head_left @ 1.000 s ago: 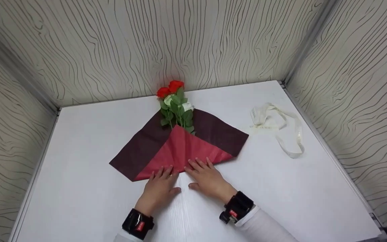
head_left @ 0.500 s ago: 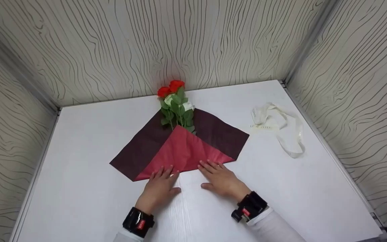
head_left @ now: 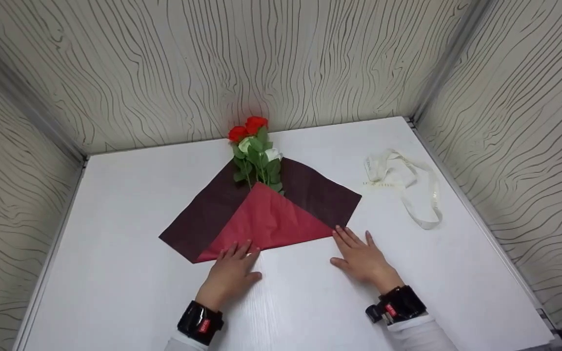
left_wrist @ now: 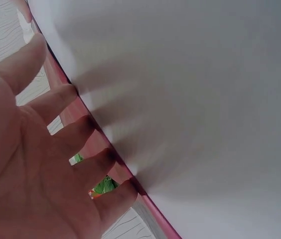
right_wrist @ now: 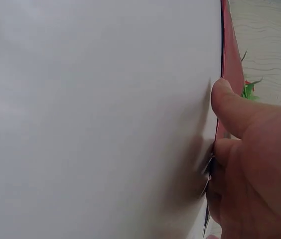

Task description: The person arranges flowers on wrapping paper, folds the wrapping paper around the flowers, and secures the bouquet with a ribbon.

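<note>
A sheet of wrapping paper point(head_left: 271, 219), red on the folded-up flap and dark maroon on its other face, lies on the white table. Its flap covers the lower stems of a small bunch of roses point(head_left: 259, 151), red and white with green leaves. My left hand point(head_left: 230, 273) rests with spread fingers on the folded edge, left of the middle; the left wrist view shows its fingertips point(left_wrist: 108, 154) along that edge. My right hand point(head_left: 361, 258) lies flat with straight fingers, its fingertips at the fold's right end by the maroon corner.
A loose cream ribbon point(head_left: 427, 195) with printed lettering lies in loops at the right of the table point(head_left: 115, 204). Wood-patterned panels point(head_left: 261, 63) rise behind the table and along both sides.
My right hand has slid rightward along the folded edge, from near the middle to the right corner. The left hand, the roses and the ribbon have stayed put.
</note>
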The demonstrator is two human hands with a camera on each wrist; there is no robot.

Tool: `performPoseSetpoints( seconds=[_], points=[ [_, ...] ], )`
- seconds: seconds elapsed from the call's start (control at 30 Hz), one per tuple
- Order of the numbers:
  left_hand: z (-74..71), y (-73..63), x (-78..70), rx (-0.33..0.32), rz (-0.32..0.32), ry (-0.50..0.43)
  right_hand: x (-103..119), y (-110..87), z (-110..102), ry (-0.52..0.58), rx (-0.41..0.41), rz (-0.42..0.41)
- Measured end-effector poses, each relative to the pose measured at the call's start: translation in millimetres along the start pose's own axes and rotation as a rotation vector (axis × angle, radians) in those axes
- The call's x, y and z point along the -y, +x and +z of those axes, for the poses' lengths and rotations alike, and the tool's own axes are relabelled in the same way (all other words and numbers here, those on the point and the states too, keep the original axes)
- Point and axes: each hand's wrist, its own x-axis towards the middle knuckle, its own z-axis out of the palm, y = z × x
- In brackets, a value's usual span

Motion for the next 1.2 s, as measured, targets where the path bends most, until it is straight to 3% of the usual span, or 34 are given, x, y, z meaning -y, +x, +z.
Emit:
performPoseSetpoints(
  seconds=[0.23,0.4,0.57,0.8,0.9,1.03,1.2],
  points=[
    [-0.3,2.4,-1.2,-0.053,0.009,0.029,12,9.4,-6,-0.011,-0.082,0.05],
    [-3.7,8.1,-3.8,-0.12,0.027,0.042,38,31.1,-9,0.032,-0.155,-0.063],
    [-3.9,13.9,-4.7,-0.126,0.007,0.049,60,48.3,-7,0.065,-0.115,-0.206],
    [-3.8,13.0,1.2,-0.2,-0.005,0.002,68,54.1,0,0.056,-0.068,-0.173],
    [-6.6,10.7,10.5,-0.285,-0.061,0.013,69,54.3,1,0.044,-0.076,-0.173],
    [-14.1,7.9,30.2,-0.387,-0.183,0.053,70,54.4,0,0.044,-0.097,-0.188],
    [-24.4,1.7,56.4,-0.389,-0.343,0.035,69,54.4,0,0.042,-0.092,-0.185]
  ],
)
